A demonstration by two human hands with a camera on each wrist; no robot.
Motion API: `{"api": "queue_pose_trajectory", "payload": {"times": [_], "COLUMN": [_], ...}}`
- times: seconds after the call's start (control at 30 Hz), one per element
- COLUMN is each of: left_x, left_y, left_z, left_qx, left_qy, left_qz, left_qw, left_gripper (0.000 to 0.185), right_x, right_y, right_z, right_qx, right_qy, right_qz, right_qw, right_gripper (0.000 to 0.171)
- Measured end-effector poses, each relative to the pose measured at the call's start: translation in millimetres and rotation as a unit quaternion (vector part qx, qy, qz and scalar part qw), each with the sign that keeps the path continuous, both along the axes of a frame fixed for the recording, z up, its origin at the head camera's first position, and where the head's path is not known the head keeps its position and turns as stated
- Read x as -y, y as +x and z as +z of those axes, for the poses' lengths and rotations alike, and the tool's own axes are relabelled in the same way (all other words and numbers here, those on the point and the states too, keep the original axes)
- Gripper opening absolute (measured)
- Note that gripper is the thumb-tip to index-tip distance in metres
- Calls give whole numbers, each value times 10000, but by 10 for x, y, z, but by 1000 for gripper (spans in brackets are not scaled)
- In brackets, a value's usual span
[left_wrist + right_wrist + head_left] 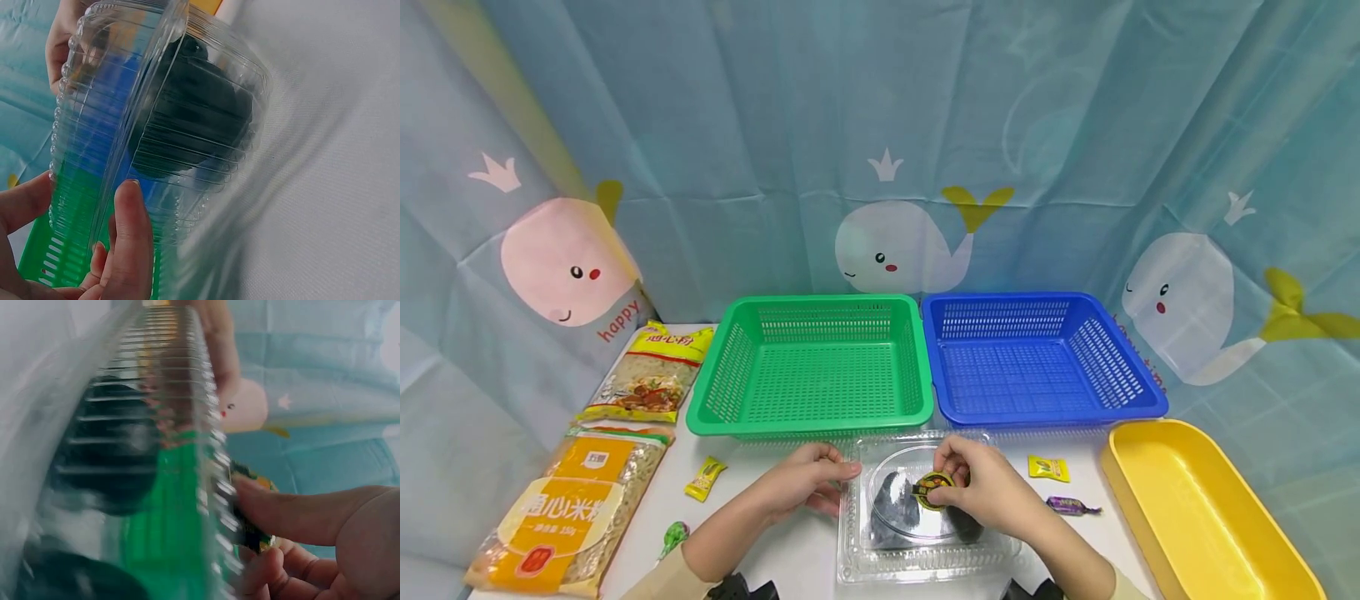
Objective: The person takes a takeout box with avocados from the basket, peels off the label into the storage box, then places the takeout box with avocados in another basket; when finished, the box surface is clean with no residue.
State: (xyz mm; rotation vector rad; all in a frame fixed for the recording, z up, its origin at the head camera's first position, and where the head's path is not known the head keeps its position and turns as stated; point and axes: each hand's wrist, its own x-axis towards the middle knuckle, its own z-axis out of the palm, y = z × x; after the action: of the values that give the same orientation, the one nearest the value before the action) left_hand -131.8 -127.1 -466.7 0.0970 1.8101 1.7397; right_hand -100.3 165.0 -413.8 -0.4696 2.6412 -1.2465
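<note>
Clear container [929, 535] sits lid-up, long axis running left-right.

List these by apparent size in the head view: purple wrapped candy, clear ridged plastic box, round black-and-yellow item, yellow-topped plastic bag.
1. Clear ridged plastic box
2. Yellow-topped plastic bag
3. Round black-and-yellow item, purple candy: unranked; fingers partly cover the item.

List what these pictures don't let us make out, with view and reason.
Head view: part of the round black-and-yellow thing, covered by the right hand.
Head view: yellow tray, near end cut off by bottom edge.
Head view: lettering on the purple sweet, too small.
Right wrist view: outlines of dark contents in the clear box, blurred.
</note>
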Motion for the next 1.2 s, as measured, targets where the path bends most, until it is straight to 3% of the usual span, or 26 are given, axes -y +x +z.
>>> {"api": "queue_pose_trajectory", "payload": {"times": [0.1,0.33,0.5,0.67,0.87,1.2], "left_x": [-5,-3,-5,-2,-1,4], "left_y": [-8,6,12,0,-8,-13], "left_z": [-8,-22,-10,-5,-30,-36], "left_qx": [39,66,64,47,56,140], "left_qy": [33,56,13,-4,56,46], "left_qz": [-10,1,-14,-9,-32,19], "left_qw": [10000,10000,10000,10000,10000,9999], "left_gripper": [43,44,44,45,46,47], "right_x": [-101,-502,-779,-960,-1196,-1759], "right_y": [-25,-66,-39,-32,-59,-164], "right_z": [54,172,212,172,129,86], "right_qx": [125,-22,460,298,96,161], "right_qy": [-369,-426,-660,-365,-251,-284], "right_qz": [-80,-381,-1256,-1906,-2147,-2030], "right_qw": [9992,9984,9888,9805,9763,9786], "right_gripper": [32,24,32,33,35,38]}}
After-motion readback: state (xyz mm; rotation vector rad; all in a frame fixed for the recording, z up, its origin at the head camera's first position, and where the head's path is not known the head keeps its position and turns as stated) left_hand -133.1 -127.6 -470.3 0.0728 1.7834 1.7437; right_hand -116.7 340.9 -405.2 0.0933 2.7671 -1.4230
